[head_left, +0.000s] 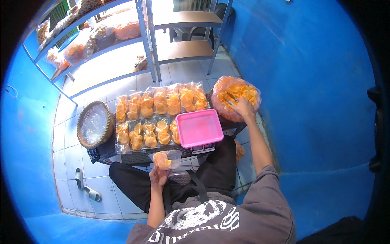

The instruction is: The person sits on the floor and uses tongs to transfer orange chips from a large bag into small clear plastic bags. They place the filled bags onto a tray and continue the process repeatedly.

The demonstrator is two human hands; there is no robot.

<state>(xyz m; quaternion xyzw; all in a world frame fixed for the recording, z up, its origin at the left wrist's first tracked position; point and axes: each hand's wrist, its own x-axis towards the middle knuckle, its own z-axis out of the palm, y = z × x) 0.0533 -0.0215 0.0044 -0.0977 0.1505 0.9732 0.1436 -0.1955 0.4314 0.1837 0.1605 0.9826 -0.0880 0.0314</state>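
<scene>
My left hand [159, 177] is closed on a clear plastic bag [174, 157] with a few round orange crackers [162, 160] in it, above my lap. At the right, my right hand [243, 108] grips metal tongs [232, 98] whose tips reach into a big plastic sack [219, 83] full of orange crackers [243, 91]. A pink tray [199, 129] rests on a kitchen scale [203, 148] between my hands. Beyond it, filled cracker bags [161, 101] lie in two rows on a low dark table [178, 151].
A woven basket [109, 128] holding clear plastic bags [94, 124] stands at the table's left end. Metal shelving [148, 44] with bagged goods rises behind. Sandals [92, 194] lie on the tiled floor at left. A blue wall [313, 89] runs along the right.
</scene>
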